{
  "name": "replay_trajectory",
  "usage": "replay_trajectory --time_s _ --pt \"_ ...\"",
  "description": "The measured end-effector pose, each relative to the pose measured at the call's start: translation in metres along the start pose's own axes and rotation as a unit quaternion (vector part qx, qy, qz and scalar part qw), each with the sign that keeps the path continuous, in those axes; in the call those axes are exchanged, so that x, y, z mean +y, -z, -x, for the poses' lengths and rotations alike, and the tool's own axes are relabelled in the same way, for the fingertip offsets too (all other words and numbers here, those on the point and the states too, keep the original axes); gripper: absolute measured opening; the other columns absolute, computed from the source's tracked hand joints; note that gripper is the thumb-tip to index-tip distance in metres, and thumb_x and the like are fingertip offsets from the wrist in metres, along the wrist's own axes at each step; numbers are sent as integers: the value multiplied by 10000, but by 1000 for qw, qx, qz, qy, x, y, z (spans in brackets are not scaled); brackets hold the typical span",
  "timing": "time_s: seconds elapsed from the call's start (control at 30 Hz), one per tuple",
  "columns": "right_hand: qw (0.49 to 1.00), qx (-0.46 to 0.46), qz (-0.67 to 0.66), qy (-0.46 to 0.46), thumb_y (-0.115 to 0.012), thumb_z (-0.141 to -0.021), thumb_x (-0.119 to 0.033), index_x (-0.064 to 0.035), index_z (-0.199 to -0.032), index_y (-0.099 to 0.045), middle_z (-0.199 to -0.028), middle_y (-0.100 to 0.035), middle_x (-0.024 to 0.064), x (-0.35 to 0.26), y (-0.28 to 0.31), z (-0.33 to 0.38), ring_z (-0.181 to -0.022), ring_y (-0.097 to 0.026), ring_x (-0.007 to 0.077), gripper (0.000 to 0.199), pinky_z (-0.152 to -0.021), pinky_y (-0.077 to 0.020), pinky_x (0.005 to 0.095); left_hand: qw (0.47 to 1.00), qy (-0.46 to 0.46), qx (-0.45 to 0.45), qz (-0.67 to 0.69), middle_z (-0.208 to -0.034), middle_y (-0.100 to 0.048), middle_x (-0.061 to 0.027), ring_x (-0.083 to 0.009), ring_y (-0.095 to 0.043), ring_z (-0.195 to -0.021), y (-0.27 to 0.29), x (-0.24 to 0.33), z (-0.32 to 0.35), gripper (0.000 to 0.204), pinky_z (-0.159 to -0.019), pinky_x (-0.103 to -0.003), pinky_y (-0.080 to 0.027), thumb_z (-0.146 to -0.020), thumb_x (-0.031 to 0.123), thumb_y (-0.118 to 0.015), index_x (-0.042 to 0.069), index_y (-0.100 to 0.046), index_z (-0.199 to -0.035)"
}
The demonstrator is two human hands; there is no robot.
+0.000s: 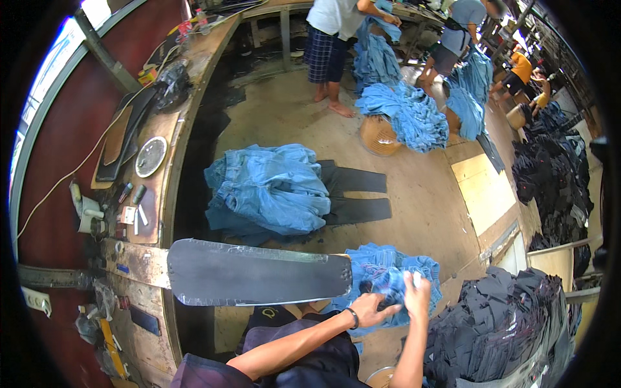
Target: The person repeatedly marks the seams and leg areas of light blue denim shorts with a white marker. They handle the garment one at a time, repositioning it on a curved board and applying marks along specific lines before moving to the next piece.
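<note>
A blue denim garment point(388, 268) lies bunched over the right end of a long dark grey board point(259, 271) that sticks out from the workbench. My left hand point(370, 309), with a dark band on its wrist, grips the garment's lower edge. My right hand point(416, 292) clutches the cloth just to the right. Something small and white shows at its fingertips; I cannot tell what it is.
A heap of light blue jeans point(272, 187) lies on the floor over dark trousers point(359, 194). Dark garments point(498, 317) are stacked at the lower right. The workbench point(152, 258) with small tools runs along the left. Other people point(330, 39) handle blue denim piles point(407, 113) at the back.
</note>
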State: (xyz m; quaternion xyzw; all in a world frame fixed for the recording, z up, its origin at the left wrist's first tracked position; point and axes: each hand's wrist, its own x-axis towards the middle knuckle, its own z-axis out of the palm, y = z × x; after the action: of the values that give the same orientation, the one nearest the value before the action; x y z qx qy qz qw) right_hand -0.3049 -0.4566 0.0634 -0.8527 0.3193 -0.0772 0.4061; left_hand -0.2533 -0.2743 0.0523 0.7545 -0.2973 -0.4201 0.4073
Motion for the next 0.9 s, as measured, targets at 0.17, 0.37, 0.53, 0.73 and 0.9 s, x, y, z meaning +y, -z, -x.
replay_trajectory --time_s 0.17,0.37,0.53,0.73,0.9 --pt "995 -36 31 85 -717 -1030 -348 13 -808 -630 -656 -610 109 -26 -126 -64 -619 -507 202 432 -589 -438 426 977 31 188 101 -1041 -727 -309 -510 -696 -1028 53 -37 15 318 -860 -562 -559 -1029 321 -639 17 -688 -1111" --pt "915 -278 210 205 -813 -832 -647 -106 -1125 -799 -962 -791 175 -112 -121 -40 -918 -761 395 615 -791 -591 494 990 129 58 -5 -971 -735 -250 -479 -707 -949 122 -128 178 274 -830 -559 -560 -1074 283 -587 108 -673 -1266" --pt "920 -232 116 294 -785 -910 -504 -134 -996 -804 -887 -778 87 -213 -280 34 -780 -753 318 380 -652 -577 436 957 195 215 3 -828 -704 -249 -475 -709 -839 205 -178 296 250 -717 -541 -554 -1047 306 -649 62 -696 -1022" --pt "970 -163 -119 134 -779 -978 -260 -80 -1259 -591 -806 -680 118 -279 -352 83 -696 -694 280 383 -629 -542 426 833 165 480 -219 -1151 -737 -147 -370 -700 -994 281 -155 314 238 -814 -484 -564 -953 184 -694 97 -726 -1172" --pt "991 85 -102 4 -599 -1101 -131 21 -1283 -665 -996 -656 0 -225 -263 70 -841 -540 81 246 -742 -495 271 945 -83 179 -261 -1594 -523 -96 -244 -467 -1488 234 -177 242 613 -1259 -534 -308 -1015 364 -656 90 -527 -1548"
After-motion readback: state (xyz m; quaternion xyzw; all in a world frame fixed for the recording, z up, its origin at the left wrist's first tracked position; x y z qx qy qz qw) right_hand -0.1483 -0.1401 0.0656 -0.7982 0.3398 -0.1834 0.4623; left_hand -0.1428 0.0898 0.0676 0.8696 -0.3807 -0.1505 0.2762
